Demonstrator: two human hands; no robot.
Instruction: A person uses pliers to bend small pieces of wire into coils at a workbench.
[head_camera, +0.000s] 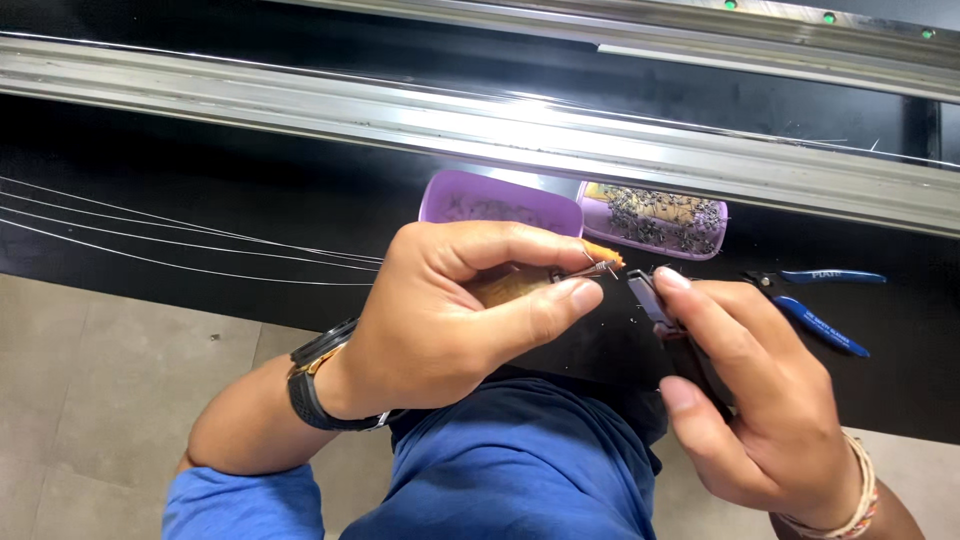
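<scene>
steel wires (180, 245) run in from the left toward left hand (450, 310), curled shut around a wooden-handled tool (515, 287), metal tip (592, 270) pointing right. just beside it, right hand (750, 400) grips dark pliers (655, 305), nose aimed left and up at that tip, nearly touching.

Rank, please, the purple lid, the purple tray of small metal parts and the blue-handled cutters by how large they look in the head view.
1. Purple lid
2. Purple tray and blue-handled cutters: these look about alike, so I leave them unranked.
</scene>
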